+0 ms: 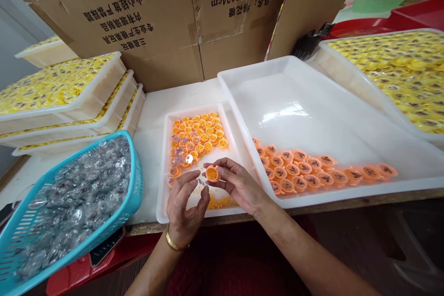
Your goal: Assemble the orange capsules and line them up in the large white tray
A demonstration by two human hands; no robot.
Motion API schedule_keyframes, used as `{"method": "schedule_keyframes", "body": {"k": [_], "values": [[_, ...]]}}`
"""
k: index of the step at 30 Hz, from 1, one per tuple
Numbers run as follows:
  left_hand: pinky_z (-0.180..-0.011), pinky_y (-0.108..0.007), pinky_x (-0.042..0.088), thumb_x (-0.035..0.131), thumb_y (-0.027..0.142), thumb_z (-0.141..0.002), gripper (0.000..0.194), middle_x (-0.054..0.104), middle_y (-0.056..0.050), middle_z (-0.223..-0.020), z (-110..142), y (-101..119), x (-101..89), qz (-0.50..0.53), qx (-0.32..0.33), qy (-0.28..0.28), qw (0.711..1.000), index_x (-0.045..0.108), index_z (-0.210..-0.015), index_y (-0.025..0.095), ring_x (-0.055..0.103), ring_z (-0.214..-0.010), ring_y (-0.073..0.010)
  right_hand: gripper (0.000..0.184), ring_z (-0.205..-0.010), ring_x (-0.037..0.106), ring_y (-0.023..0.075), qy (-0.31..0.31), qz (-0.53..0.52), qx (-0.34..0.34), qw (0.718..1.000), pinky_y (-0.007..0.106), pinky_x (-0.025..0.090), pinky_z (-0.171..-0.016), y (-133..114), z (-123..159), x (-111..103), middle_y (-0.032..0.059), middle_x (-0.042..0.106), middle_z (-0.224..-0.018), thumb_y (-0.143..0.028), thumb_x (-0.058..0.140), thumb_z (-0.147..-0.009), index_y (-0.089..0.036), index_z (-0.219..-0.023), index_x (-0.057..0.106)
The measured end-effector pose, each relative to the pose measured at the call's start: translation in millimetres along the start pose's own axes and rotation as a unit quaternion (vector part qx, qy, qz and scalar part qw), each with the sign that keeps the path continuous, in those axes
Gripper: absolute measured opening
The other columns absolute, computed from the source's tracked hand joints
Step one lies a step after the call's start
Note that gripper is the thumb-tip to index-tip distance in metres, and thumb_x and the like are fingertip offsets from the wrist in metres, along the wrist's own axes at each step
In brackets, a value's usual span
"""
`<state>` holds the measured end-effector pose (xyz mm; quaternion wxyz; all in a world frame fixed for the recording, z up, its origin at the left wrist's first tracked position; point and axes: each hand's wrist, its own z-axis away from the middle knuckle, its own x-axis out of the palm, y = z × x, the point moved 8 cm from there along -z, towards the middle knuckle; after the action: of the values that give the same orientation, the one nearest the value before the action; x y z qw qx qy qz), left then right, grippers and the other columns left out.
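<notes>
1. Right hand (239,184): the thumb and fingers are grasping an orange cup (212,174) by its sides. The cup is facing its open mouth toward the camera and showing yellow beads inside.
2. Left hand (187,206): the thumb and fingertips are closing on what appears to be a clear printed cap (201,181), small and partly blurred, just beside the cup.
3. Step in hand, as judged: the hands are bringing cap and filled cup together above the small white tray (160,194); the cup is standing uncapped in the grip.
4. Next move, as judged: it is calling for the cap to be squared over the rim and pressed evenly, with the right hand bracing the cup and limiting its tilt against spilling beads.
5. Small tray: it is holding rows of bead-filled cups (204,138) at its far side, with loose yellow beads (220,202) lying near its front edge.
6. Right of it: a large white tray (277,78) is carrying orange cups with dark-printed tops (305,169), lying along its near side.
7. Left of it: a blue basket (136,189) is holding many clear caps (83,194), beside stacked trays (100,104) of yellow pieces (58,81).
</notes>
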<state>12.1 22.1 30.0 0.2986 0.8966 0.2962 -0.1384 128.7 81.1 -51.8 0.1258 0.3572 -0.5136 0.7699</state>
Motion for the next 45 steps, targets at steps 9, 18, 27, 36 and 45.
{"method": "schedule_keyframes", "body": {"k": [9, 18, 27, 36, 45], "values": [[-0.074, -0.034, 0.055, 0.065, 0.008, -0.074, 0.049, 0.062, -0.007, -0.098, -4, -7, 7.5, -0.077, -0.005, -0.056, 0.995, 0.047, -0.117, 0.023, 0.062, -0.09, -0.0183, 0.016, -0.089, 0.062, 0.0132, -0.005, 0.002, 0.003, 1.0, 0.035, 0.051, -0.087, 1, 1, 1, 0.0023, 0.065, -0.108, -0.032, 0.068, -0.077, -0.021, -0.087, 0.061], [-0.075, -0.033, 0.055, 0.063, -0.003, -0.073, 0.07, 0.057, -0.008, -0.103, -12, 7, 2.2, -0.042, 0.066, -0.056, 0.995, 0.038, -0.132, 0.024, 0.059, -0.09, -0.0157, 0.017, -0.09, 0.063, 0.0139, -0.004, -0.005, 0.01, 1.0, 0.035, 0.049, -0.088, 2, -1, 0, 0.0022, 0.066, -0.107, -0.031, 0.069, -0.077, -0.022, -0.09, 0.061], [-0.073, -0.03, 0.054, 0.061, 0.005, -0.079, 0.061, 0.055, -0.004, -0.1, -3, -26, -0.8, 0.095, -0.153, -0.005, 0.984, 0.042, -0.131, 0.03, 0.058, -0.079, -0.0114, 0.017, -0.093, 0.064, 0.0164, 0.006, 0.0, 0.016, 1.0, 0.036, 0.05, -0.085, 2, 0, 0, 0.0043, 0.066, -0.108, -0.03, 0.068, -0.078, -0.02, -0.091, 0.06], [-0.083, -0.038, 0.052, 0.057, 0.003, -0.08, 0.066, 0.058, -0.004, -0.101, -5, -23, -10.3, 0.109, -0.156, -0.021, 0.982, 0.04, -0.136, 0.035, 0.06, -0.083, -0.014, 0.02, -0.091, 0.064, 0.0157, 0.011, 0.009, 0.021, 1.0, 0.036, 0.051, -0.085, 3, -1, -2, 0.0052, 0.066, -0.109, -0.032, 0.069, -0.077, -0.02, -0.091, 0.06], [-0.084, -0.039, 0.051, 0.057, 0.006, -0.081, 0.061, 0.06, -0.002, -0.091, -1, -17, -10.1, 0.108, -0.129, -0.025, 0.985, 0.043, -0.134, 0.034, 0.059, -0.084, -0.0155, 0.021, -0.093, 0.064, 0.0162, 0.015, 0.008, 0.022, 1.0, 0.034, 0.05, -0.084, 2, 0, -1, 0.0047, 0.067, -0.107, -0.031, 0.071, -0.076, -0.02, -0.09, 0.061]]}}
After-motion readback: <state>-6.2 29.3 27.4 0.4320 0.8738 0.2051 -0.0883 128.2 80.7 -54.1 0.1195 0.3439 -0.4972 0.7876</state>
